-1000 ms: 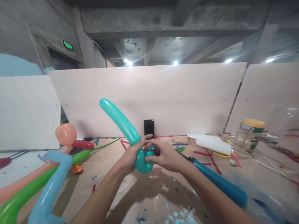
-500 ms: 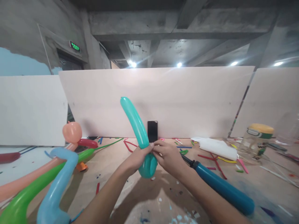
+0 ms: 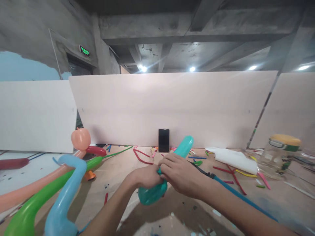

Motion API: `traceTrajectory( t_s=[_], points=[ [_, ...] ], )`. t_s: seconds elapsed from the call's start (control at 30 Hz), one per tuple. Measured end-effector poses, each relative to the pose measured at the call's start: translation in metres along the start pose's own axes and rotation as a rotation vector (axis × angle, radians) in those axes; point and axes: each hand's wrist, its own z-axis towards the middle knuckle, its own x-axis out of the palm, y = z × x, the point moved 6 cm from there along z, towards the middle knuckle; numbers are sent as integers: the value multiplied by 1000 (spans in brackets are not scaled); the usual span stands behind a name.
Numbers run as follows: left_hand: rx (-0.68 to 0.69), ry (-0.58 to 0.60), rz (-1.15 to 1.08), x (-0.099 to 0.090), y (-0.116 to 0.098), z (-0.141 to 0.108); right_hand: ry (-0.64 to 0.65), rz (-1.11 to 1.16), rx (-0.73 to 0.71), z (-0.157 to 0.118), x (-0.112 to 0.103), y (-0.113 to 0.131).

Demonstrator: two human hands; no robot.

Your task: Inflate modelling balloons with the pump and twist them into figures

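A teal balloon [image 3: 153, 194] is between my two hands, low in the middle of the view. Its looped, rounded part hangs below my left hand [image 3: 148, 177], whose fingers are wrapped round it. My right hand [image 3: 176, 172] is closed on the balloon beside a small twisted teal bit, and the two hands nearly touch. The balloon's long straight end sticks out beyond my right hand, tilted up to the right. Some of my fingertips are hidden behind the balloon and the hands.
Blue [image 3: 62, 196], green [image 3: 41, 190] and peach balloons lie at the left. A phone [image 3: 163, 140] leans on the white board [image 3: 172, 108]. Balloon scraps, a white roll [image 3: 236, 160] and a yellow-lidded jar [image 3: 278, 154] are at the right. My right forearm partly covers a blue pump [image 3: 243, 196].
The teal balloon has turned: its long end swung from upper left to upper right, and its loop moved down and left. My hands have rotated with it. The view has shifted slightly.
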Motion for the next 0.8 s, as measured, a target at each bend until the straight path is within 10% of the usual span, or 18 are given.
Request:
traceTrajectory(
  t_s=[0.23,0.63,0.8],
  points=[
    [-144,272,491,12,-17,-8,89,-43,33,-11,-4,2],
    [-12,450,180,8,-31,-19,161,38,130,0,-24,6],
    [76,78,692,10,-51,-25,86,460,458,-16,-7,-19]
  ],
)
